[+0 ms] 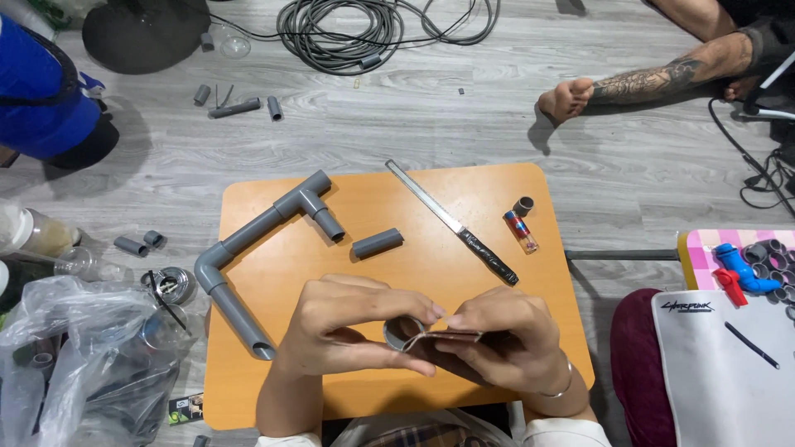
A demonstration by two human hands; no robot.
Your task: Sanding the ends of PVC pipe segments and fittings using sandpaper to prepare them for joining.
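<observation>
Orange table (497,186) on grey floor, both hands, left (344,327) & right (501,339), pinching pipe ring (403,331) w/ sandpaper strip (451,337) nr front edge

Table (497,186): orange top. Pipe assembly (248,248), nine o'clock: grey. Short pipe piece (377,243), centre: grey. Blade (426,199), one o'clock: silver, its handle (490,258) wrapped black. Lighter (522,232), two o'clock: red, blue, clear. Ring (403,331) at the hands, six o'clock: grey. Floor (464,124): grey wood-grain. Cloth (704,242), three o'clock: pink check.

Bare tabletop (397,207) between pipe assembly (248,248), short pipe (378,242) and blade (451,219).
</observation>
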